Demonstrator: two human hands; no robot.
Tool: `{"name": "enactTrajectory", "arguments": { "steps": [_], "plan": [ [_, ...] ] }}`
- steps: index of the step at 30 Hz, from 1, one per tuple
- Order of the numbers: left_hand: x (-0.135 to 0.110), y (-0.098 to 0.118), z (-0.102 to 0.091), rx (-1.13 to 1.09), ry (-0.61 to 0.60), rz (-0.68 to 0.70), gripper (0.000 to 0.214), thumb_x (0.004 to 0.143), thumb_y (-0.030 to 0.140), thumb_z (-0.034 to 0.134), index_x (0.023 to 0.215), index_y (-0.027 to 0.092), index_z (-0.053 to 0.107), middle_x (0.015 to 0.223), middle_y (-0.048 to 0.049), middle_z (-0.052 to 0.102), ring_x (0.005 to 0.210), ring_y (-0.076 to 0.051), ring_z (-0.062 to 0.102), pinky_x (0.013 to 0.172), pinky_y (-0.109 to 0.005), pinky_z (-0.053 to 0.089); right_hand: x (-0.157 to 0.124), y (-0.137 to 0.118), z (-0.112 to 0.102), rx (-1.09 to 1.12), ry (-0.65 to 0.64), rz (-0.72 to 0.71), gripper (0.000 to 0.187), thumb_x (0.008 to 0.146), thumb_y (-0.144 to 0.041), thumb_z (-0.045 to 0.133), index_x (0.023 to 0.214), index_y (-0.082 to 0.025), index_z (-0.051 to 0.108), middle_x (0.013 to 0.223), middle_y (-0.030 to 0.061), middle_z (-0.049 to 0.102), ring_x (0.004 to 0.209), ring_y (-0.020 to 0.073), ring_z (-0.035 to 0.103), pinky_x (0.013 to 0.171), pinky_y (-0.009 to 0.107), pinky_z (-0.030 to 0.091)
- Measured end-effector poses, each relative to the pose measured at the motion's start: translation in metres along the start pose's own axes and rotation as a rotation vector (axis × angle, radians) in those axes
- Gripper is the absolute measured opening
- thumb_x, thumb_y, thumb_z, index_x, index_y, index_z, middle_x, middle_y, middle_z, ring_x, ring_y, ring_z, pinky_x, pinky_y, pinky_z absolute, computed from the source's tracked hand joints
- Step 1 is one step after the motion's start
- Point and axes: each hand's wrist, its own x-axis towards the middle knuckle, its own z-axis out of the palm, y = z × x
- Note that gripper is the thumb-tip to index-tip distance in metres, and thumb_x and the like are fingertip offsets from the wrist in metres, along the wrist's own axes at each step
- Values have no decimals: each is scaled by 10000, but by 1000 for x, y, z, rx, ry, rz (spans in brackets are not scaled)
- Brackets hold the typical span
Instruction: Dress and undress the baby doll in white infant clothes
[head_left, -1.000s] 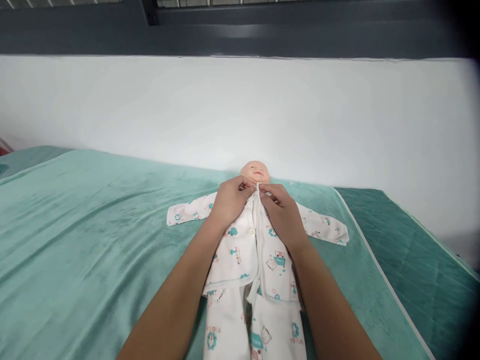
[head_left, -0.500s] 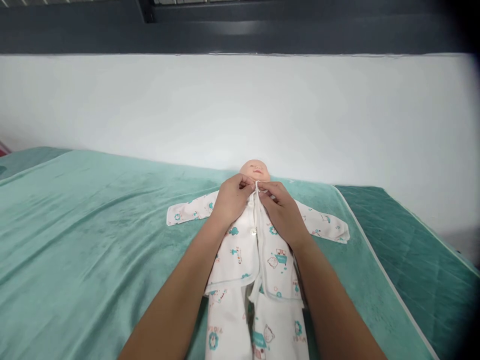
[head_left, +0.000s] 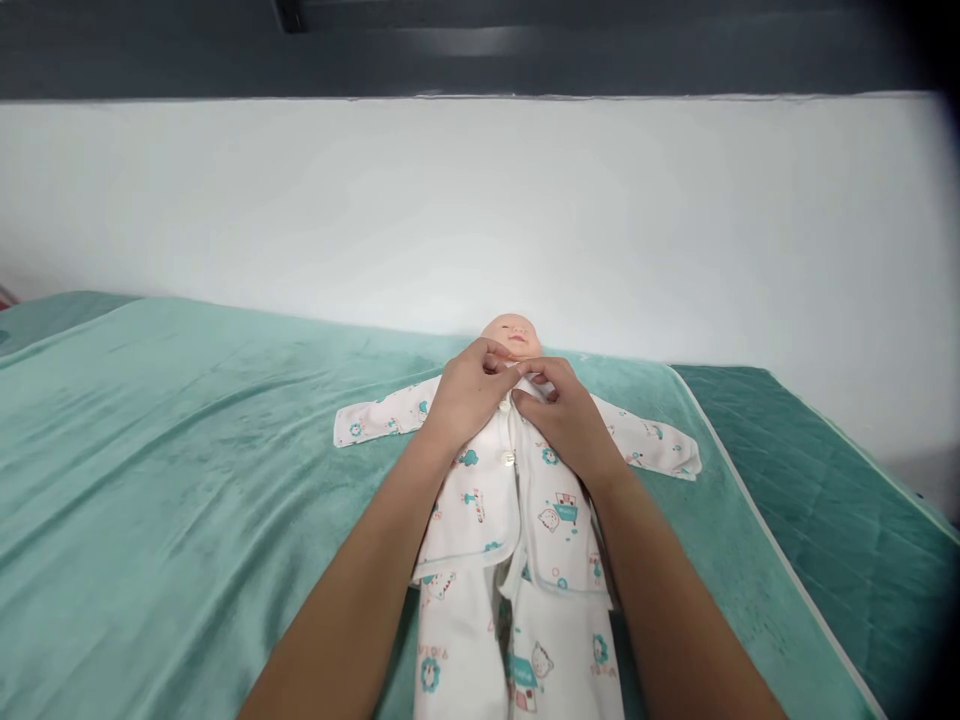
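Jacket (head_left: 474,500) in hands (head_left: 466,392) (nr. doll's head (head_left: 511,333))

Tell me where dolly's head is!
In the head view, the doll's head lies slightly right of centre, by the white wall, above the left hand and right hand.

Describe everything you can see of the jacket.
The jacket is white, soft-looking cloth printed with small teal and reddish figures and edged in a pale trim. It lies face up around the doll, sleeves spread wide on the blanket. Pale buttons show along one front edge, one plainly undone; the panels part toward the hem, over the pants. The left hand and right hand meet at its neckline, hiding the closure there.
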Motion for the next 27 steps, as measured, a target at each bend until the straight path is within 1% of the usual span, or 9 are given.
{"name": "enactTrajectory", "arguments": {
  "steps": [3, 6, 9, 11, 14, 18, 22, 27],
  "plan": [
    [1, -1, 0, -13, -26, -3, 229, 786, 300, 660, 1000, 222, 636, 841, -5, 664, 761, -137, 611, 691, -258, 454, 0, 0, 0, 13, 5, 18, 252, 750, -242, 621, 996, -260, 671, 1145, 28, 604, 1026, 209, 548, 909, 358, 433],
    [2, -4, -1, -62, -56, 0, 271, 757, 208, 650, 1027, 221, 635, 879, -5, 663, 763, -126, 606, 697, -251, 455, -1, -1, 0, 22, -6, 46, 254, 753, -254, 623, 1001, -267, 676, 1157, 21, 605, 1045, 208, 540, 906, 352, 428],
    [3, -5, -2, -70, -66, -1, 281, 753, 194, 642, 1032, 222, 644, 880, -4, 654, 735, -118, 592, 688, -251, 453, -2, -3, 0, 30, -7, 105, 262, 756, -273, 631, 1016, -263, 663, 1166, 20, 610, 1048, 206, 539, 894, 350, 426],
    [3, -5, -2, -51, -57, -2, 263, 758, 194, 631, 1018, 220, 662, 879, -9, 654, 759, -126, 598, 711, -257, 456, -2, -4, -1, 33, 9, 143, 256, 754, -294, 644, 1006, -248, 653, 1146, 26, 619, 1032, 205, 542, 882, 346, 427],
    [3, -2, -1, -7, -50, -2, 229, 772, 189, 600, 976, 210, 701, 871, -15, 662, 800, -138, 602, 751, -265, 452, -1, -6, -1, 32, 33, 178, 239, 755, -317, 649, 975, -224, 651, 1103, 39, 630, 982, 203, 552, 850, 339, 432],
    [4, 0, -1, 46, -41, 9, 216, 783, 187, 567, 927, 201, 727, 831, -12, 676, 766, -142, 595, 739, -271, 441, -2, -7, -1, 57, 70, 209, 218, 779, -306, 603, 969, -211, 655, 1053, 44, 646, 887, 189, 574, 796, 334, 440],
    [4, -1, -3, 37, -48, 52, 214, 803, 188, 542, 888, 210, 737, 901, -15, 715, 857, -163, 636, 809, -286, 458, -3, -6, 0, 66, 103, 177, 173, 795, -268, 557, 922, -210, 659, 1005, 36, 663, 830, 177, 585, 776, 328, 444],
    [3, 1, -3, 55, -16, 45, 225, 797, 166, 547, 864, 225, 753, 969, -20, 746, 932, -185, 661, 883, -312, 470, -3, -4, -1, 41, 105, 85, 154, 806, -220, 515, 850, -225, 663, 971, 20, 669, 848, 179, 592, 791, 328, 446]
  ]
}}
